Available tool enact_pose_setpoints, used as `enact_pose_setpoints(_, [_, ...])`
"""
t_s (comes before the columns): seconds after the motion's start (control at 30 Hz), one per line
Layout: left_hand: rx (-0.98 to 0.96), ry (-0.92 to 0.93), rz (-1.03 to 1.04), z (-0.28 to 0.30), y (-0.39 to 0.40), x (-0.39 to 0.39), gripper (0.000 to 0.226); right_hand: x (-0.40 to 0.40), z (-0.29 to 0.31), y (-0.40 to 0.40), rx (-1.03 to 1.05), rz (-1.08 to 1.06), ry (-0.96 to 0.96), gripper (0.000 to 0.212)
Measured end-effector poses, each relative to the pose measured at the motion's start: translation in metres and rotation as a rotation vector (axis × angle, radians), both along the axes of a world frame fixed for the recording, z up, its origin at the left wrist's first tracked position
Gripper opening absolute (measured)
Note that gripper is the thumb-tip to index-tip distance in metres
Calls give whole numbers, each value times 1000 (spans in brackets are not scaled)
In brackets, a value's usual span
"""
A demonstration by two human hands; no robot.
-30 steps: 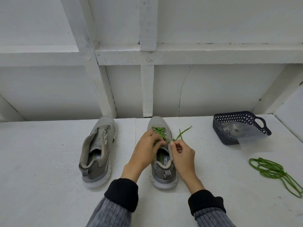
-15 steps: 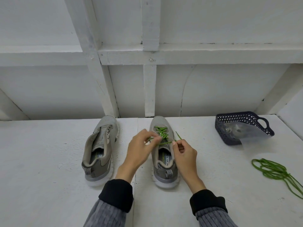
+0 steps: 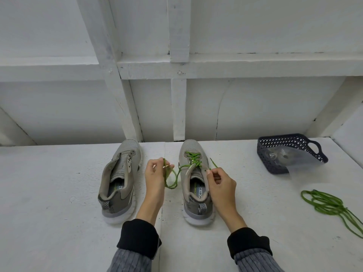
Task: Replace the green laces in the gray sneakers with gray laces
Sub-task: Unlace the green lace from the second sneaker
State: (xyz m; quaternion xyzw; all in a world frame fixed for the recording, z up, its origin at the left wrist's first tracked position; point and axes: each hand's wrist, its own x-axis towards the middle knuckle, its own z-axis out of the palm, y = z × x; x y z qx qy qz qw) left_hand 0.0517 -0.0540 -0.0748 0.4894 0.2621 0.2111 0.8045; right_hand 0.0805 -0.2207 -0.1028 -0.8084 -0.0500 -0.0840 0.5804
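Two gray sneakers stand side by side on the white table, toes pointing away. The left sneaker (image 3: 119, 179) has no lace. The right sneaker (image 3: 194, 179) still carries a green lace (image 3: 193, 159) crossed through its front eyelets. My left hand (image 3: 156, 173) pinches one end of that lace, which hangs in a loop between the shoes. My right hand (image 3: 220, 181) pinches the other end at the shoe's right upper eyelet. A second green lace (image 3: 326, 203) lies loose in a heap at the right.
A dark blue perforated basket (image 3: 275, 165) sits at the back right with a clear plastic bag (image 3: 294, 160) spilling out of it. White wall framing rises directly behind the shoes. The table's right edge runs close to the basket.
My left hand has moved left, away from the right sneaker, drawing a loop of green lace out of the upper eyelets. The right hand stayed at the shoe's right side.
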Motion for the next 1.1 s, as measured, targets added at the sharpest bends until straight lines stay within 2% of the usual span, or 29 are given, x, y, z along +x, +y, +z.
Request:
enact_pose_setpoints(0.07, [337,124,17,-13,9,-2,20,0,0,1,2,-4,10,18])
enact_pose_setpoints(0.13, [634,251,-50,-31,16,-3,20,0,1,2,12,-13,15,17])
enact_pose_setpoints(0.23, [858,398,-202,-54,18,-7,10,-2,2,2,34,-16,20,17])
enact_pose_setpoints(0.27, [932,412,-213,-55,15,-8,5,-2,3,2,41,-18,23,17])
enact_pose_setpoints(0.33, [1011,353,-146,-47,6,-9,11,-2,4,1,32,-22,28,18])
enact_pose_setpoints(0.4, [976,208,-99,-29,-5,-7,8,0,7,2,3,-9,20,17])
enact_pose_setpoints(0.47, [959,153,-182,-12,-16,-3,9,5,10,4,-43,7,-3,13])
enact_pose_setpoints(0.53, [1018,201,-250,-3,-23,3,16,13,14,8,-133,32,-24,8])
enact_pose_setpoints(0.6, [1117,258,-234,-3,-26,9,17,19,18,11,-233,68,-60,5])
enact_pose_setpoints(0.73, [1213,259,-188,-2,-29,11,17,21,21,10,-405,75,-166,10])
enact_pose_setpoints(0.83, [1103,254,-143,0,-24,6,18,20,22,5,-422,19,-181,14])
enact_pose_setpoints(0.97, [927,238,-114,-6,-17,-1,13,20,24,0,-353,-55,-71,15])
enact_pose_setpoints(1.1, [781,231,-141,-7,-18,-1,10,20,25,1,-364,-16,-42,12])
